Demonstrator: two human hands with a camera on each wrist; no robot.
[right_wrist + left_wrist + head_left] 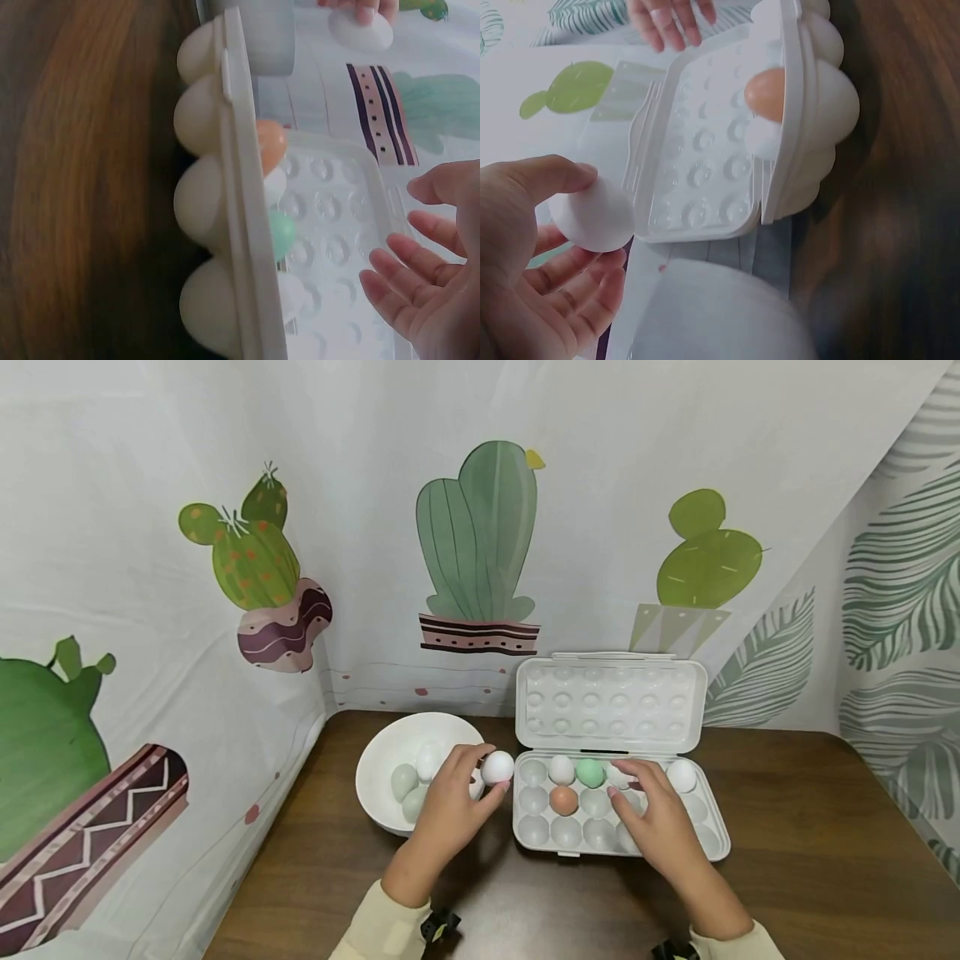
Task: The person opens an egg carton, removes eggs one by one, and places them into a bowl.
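My left hand (450, 806) pinches a white egg (497, 768) between thumb and fingers, beside the left end of an open egg carton (542, 846). Thumb and fingertips around the same egg (596, 217) show in the left wrist view. Over the carton's right half is my right hand (663, 822), its fingers spread and relaxed with nothing in them in the right wrist view. A white egg (618, 776) in the back row is partly hidden by it. That row also has a green egg (590, 772) and other white eggs; an orange-brown egg (563, 801) sits in the middle row.
A white bowl (369, 785) stands left of the carton, with pale green eggs (405, 782) and a white egg (429, 762) inside. The carton's dimpled lid (611, 714) leans back towards the cactus-print cloth (600, 527). Everything stands on a brown wooden table (810, 843).
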